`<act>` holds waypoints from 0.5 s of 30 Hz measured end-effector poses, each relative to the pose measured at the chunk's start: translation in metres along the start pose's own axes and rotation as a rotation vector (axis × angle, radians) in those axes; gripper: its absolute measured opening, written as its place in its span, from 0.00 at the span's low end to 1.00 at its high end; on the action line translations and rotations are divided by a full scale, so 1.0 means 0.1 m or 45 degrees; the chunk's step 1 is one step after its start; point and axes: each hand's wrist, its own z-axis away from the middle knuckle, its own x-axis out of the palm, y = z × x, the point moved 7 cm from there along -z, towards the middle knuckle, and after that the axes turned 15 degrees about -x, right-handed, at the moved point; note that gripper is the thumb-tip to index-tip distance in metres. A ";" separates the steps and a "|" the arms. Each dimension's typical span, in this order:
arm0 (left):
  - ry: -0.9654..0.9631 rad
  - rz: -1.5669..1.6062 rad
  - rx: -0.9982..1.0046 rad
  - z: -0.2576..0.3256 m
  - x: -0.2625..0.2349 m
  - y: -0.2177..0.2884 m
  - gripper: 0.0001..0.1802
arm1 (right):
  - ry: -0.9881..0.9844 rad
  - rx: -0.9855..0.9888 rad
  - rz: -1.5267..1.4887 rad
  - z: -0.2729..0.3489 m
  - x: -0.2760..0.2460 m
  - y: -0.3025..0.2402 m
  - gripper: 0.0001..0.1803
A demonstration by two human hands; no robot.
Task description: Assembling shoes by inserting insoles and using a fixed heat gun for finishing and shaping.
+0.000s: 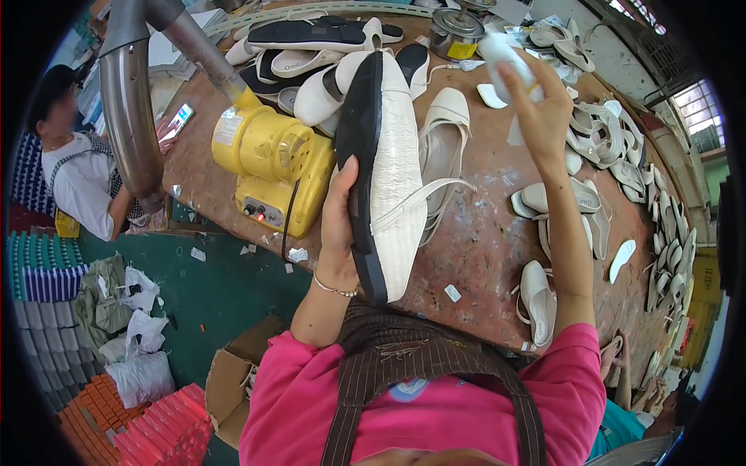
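Observation:
My left hand point(337, 225) is wrapped round a cream woven-textured shoe point(398, 179), its black sole turned to the left and its strap hanging out to the right. The shoe is held on its side above the table, toe pointing away from me. Up and to the right, my right hand point(544, 109) grips a white rounded object point(505, 64), too blurred to name. Just behind the held shoe, another cream shoe point(448, 116) with a strap stands on the table, partly hidden.
A yellow machine point(272, 155) with a cable is to the left, a metal duct point(132, 116) beside it. Shoes point(311, 39) lie piled at the back; more line the right side. A lidded metal pot point(457, 29) stands far back. Someone seated left point(81, 171) holds a phone.

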 end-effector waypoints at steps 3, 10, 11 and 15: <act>0.079 -0.064 0.039 -0.15 -0.08 0.08 0.25 | -0.082 0.343 -0.009 0.09 0.07 0.52 0.21; 0.391 -0.399 0.273 -0.49 -0.05 0.77 0.25 | -0.336 0.403 0.159 -0.25 0.46 1.45 0.34; 0.507 -0.479 0.408 -0.47 0.00 0.98 0.25 | -0.342 0.396 0.206 -0.42 0.58 1.44 0.35; 0.726 -0.800 0.731 -0.93 0.33 1.74 0.23 | -0.167 0.279 0.447 -0.90 0.74 1.95 0.35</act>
